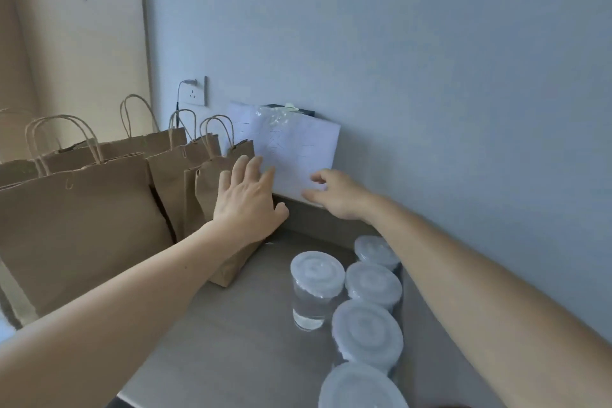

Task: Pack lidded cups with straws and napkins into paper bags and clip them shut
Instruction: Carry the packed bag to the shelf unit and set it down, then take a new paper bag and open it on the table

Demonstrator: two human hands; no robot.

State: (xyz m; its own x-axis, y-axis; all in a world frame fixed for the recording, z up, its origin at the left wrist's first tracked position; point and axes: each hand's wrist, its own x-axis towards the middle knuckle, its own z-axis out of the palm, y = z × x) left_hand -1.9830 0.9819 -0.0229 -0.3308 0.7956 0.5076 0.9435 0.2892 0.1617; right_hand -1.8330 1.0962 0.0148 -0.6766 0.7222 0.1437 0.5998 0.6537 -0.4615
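**A:** What's the setting?

**B:** A grey countertop (231,325) tucked into a corner. Behind it is a pale blue-grey wall (397,43) with a white wall socket (195,93) that has a plug in it.

**A:** And the cups?

**B:** Five clear plastic cups with frosted white lids (372,285) stand upright at the right of the counter. Four run in a line close along the wall. The fifth cup (316,272) stands just beside that line on its left, with its see-through side in view. I cannot tell what is in it.

**A:** The bags?

**B:** Brown paper bags with twisted paper handles (76,235) stand upright along the left, pressed against one another. The largest is nearest and the smaller ones sit toward the corner. Their contents are hidden.

**A:** The hands?

**B:** Both are bare, apart from each other and holding nothing. The left hand (248,199) is stretched out with straight, spread fingers in front of the smallest bag (207,189). The right hand (334,195) reaches with loose fingers toward the lower edge of a white paper sheet (298,149) propped against the wall. I cannot tell whether it touches. Crinkled clear plastic wrap (275,116) sits at the sheet's top.

**A:** Room to move?

**B:** A bare strip of counter runs between bags and cups, from the front edge up to the hands.
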